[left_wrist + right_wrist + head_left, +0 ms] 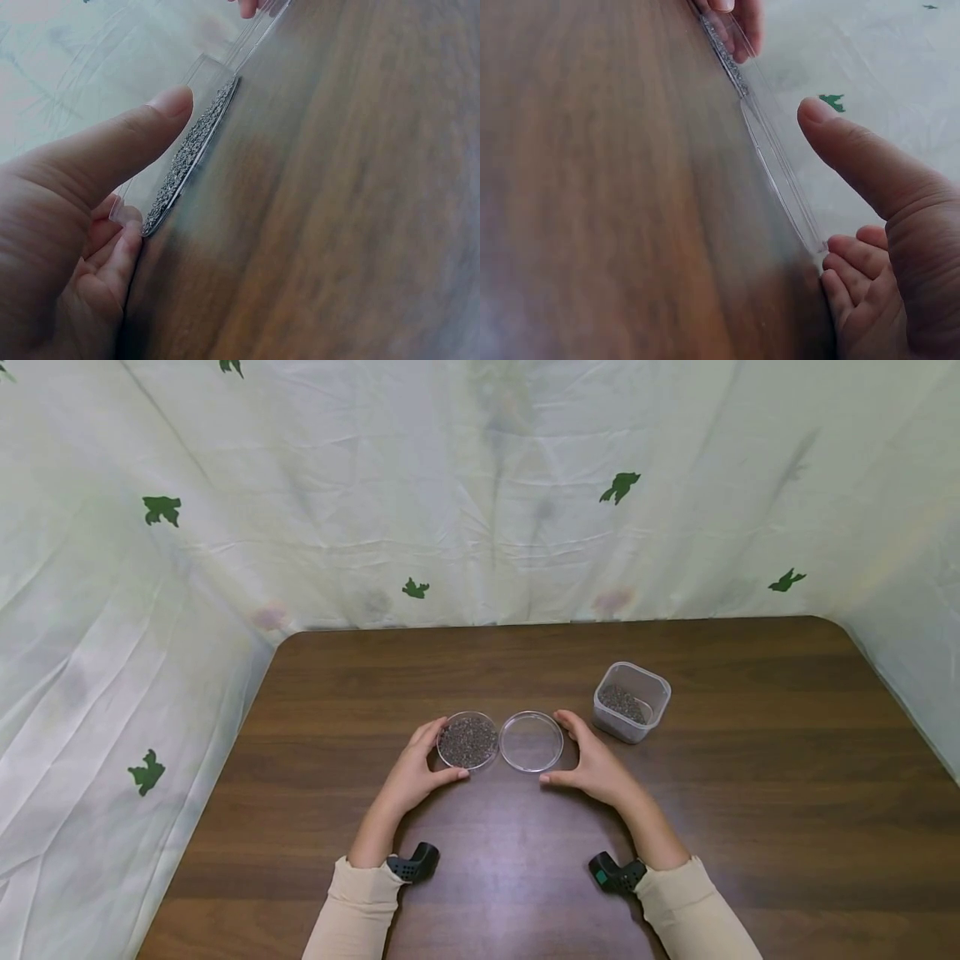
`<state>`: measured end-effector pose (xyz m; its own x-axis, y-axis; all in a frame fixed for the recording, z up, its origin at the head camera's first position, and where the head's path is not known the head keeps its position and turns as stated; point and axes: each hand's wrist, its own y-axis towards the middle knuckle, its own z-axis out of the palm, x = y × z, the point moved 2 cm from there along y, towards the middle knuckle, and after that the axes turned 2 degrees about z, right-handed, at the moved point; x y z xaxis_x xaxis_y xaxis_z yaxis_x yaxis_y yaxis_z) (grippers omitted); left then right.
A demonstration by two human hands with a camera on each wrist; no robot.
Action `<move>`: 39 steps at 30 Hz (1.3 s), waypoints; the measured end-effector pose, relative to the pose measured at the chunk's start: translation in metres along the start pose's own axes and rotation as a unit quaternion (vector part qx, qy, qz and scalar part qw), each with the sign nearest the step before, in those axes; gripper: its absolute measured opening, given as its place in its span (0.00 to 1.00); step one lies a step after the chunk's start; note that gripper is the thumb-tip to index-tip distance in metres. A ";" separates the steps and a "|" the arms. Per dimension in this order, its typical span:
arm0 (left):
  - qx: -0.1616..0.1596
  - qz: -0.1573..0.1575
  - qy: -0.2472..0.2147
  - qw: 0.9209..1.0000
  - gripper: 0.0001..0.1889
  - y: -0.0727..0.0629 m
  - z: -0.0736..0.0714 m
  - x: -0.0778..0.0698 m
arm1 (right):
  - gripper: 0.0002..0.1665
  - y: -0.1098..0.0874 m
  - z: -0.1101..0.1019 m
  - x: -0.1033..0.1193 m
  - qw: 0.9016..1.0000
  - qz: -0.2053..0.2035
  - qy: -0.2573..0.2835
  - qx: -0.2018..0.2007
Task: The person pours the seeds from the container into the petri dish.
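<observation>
On the brown table my left hand holds a clear petri dish between thumb and fingers. A layer of dark grey grains covers the dish's bottom. Right beside it lies an empty clear round dish or lid, its rim close against the filled dish. My right hand is spread around its right side. In the right wrist view the fingertips are right at the rim, while the thumb stands apart from it.
A translucent square tub with more grey grains stands behind my right hand. White cloth with green leaf shapes hangs behind and at the sides of the wooden table. Each wrist wears a black device.
</observation>
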<state>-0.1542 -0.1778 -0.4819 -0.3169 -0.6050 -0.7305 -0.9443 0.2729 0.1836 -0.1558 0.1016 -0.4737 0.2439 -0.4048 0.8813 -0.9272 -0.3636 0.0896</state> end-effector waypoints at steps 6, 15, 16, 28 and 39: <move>0.003 -0.004 0.000 1.000 0.46 0.000 0.000 0.000 | 0.58 0.005 0.003 -0.005 1.000 0.002 -0.016 0.001; 0.002 -0.002 0.000 1.000 0.46 -0.001 0.000 -0.001 | 0.58 0.010 0.006 -0.009 0.997 -0.006 -0.078 0.002; 0.002 -0.002 0.001 1.000 0.46 -0.001 0.000 -0.001 | 0.58 0.010 0.006 -0.009 0.996 -0.005 -0.084 0.002; 0.005 -0.008 -0.002 1.000 0.46 -0.001 -0.001 -0.001 | 0.56 0.009 0.007 -0.006 0.997 0.007 -0.082 -0.005; 0.004 -0.006 -0.002 1.000 0.46 -0.001 -0.001 -0.001 | 0.56 0.009 0.006 -0.005 1.000 -0.005 -0.020 -0.017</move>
<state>-0.1529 -0.1780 -0.4803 -0.3054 -0.6046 -0.7357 -0.9472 0.2720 0.1697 -0.1640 0.0950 -0.4804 0.2644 -0.4336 0.8614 -0.9334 -0.3399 0.1154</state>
